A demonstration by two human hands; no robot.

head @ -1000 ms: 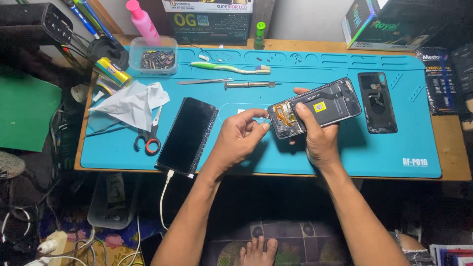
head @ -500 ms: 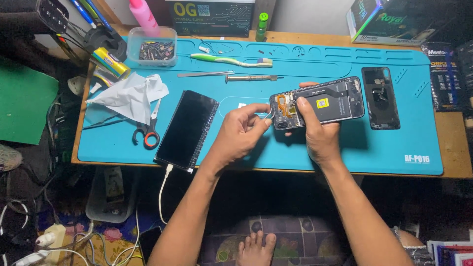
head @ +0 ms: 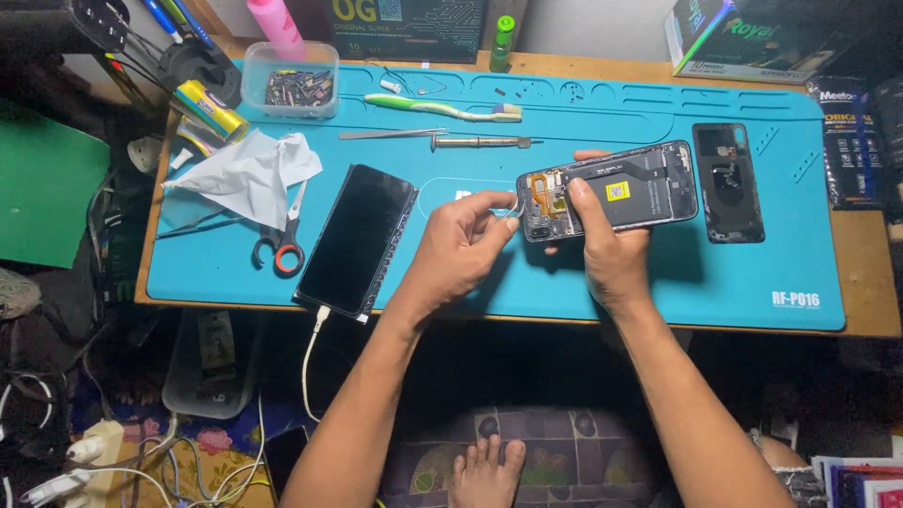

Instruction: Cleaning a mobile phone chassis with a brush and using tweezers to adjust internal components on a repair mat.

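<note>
the right hand is gripping the opened phone above the mat, long axis running left-right. the left hand, at the phone's left end, is pinching a small tool there.

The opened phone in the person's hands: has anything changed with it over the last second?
Hardly anything. The right hand holds the opened phone over the blue mat as before, and the left hand keeps its fingertips at the phone's left end. The black screen panel, scissors and back cover lie where they lay.
</note>
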